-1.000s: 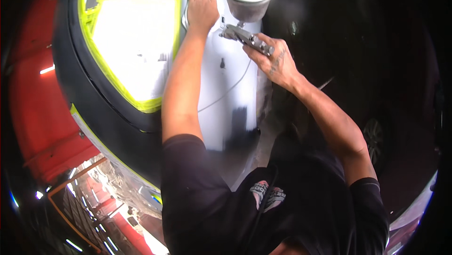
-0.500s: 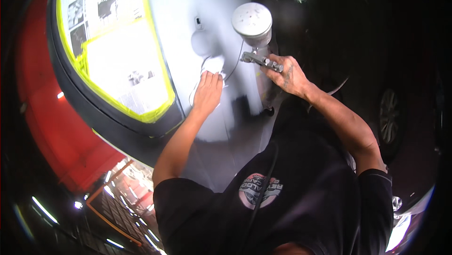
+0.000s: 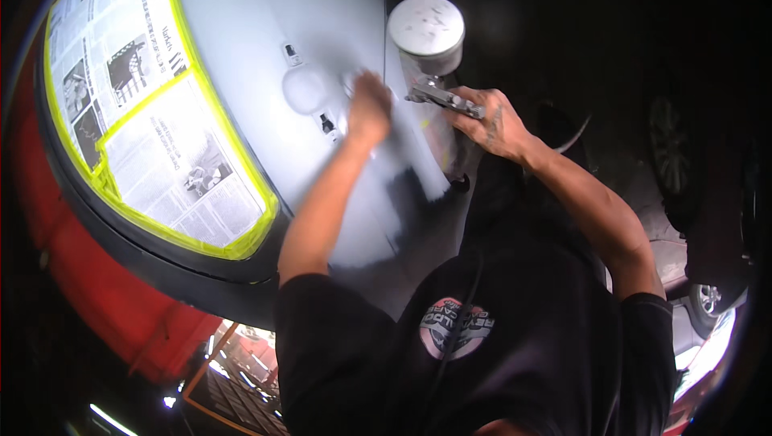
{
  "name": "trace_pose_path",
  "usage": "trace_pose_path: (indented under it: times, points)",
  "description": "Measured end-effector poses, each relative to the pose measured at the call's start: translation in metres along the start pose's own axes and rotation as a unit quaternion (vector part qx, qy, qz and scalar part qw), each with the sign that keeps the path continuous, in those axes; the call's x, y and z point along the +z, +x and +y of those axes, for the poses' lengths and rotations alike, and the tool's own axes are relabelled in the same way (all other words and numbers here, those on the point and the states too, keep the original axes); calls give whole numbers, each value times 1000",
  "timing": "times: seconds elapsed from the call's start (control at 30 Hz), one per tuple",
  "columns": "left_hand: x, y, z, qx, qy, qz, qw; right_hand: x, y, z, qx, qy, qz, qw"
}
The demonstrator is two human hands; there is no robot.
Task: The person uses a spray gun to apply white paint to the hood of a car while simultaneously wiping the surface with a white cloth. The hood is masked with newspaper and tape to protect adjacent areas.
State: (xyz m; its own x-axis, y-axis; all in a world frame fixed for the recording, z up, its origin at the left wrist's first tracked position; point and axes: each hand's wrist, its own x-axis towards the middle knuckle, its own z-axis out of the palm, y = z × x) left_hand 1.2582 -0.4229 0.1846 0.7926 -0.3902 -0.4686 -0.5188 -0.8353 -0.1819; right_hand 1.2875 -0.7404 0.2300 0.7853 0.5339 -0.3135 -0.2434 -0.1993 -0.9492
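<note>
My right hand (image 3: pixel 492 124) grips a spray gun (image 3: pixel 445 98) with a round, pale, speckled cup (image 3: pixel 429 27) on top. It is held beside the edge of a grey-primed car panel (image 3: pixel 338 211). My left hand (image 3: pixel 370 110) is over the panel, its fingers smeared by motion. Bits of a white cloth (image 3: pixel 343 124) show beside it, mostly hidden by the hand. To its left is a round handle recess (image 3: pixel 305 88), with a dark slot (image 3: pixel 291 54) above and another slot (image 3: pixel 327 124) below.
Newspaper (image 3: pixel 185 162) covers the car window, edged with yellow masking tape (image 3: pixel 217 98). Beyond the dark trim is a red surface (image 3: pixel 121 307). A car wheel (image 3: pixel 669 142) stands in shadow at the right, and another wheel (image 3: pixel 708 299) lower down.
My left hand has moved up and slightly right across the panel, uncovering the lower slot. The view has shifted, so the window sits further left. My right hand keeps its hold on the spray gun.
</note>
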Motion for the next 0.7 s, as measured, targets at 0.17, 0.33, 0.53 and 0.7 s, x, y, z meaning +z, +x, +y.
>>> trace_pose_path:
  times: [0.17, 0.33, 0.53, 0.7]
  points:
    - [-24, -28, 23, 60, -4, -193, 979, 5, -17, -2, 36, 18, -16, 999]
    - [-70, 35, -76, -72, 274, -56, 957, 21, -14, 14, -56, 10, 29, 998]
    - [2, -24, 28, 9, 170, -58, 984, 12, -20, 37, 53, 27, 30, 998]
    - [-40, -19, -2, -32, 170, -17, 985, 16, -12, 21, 18, 31, -5, 999]
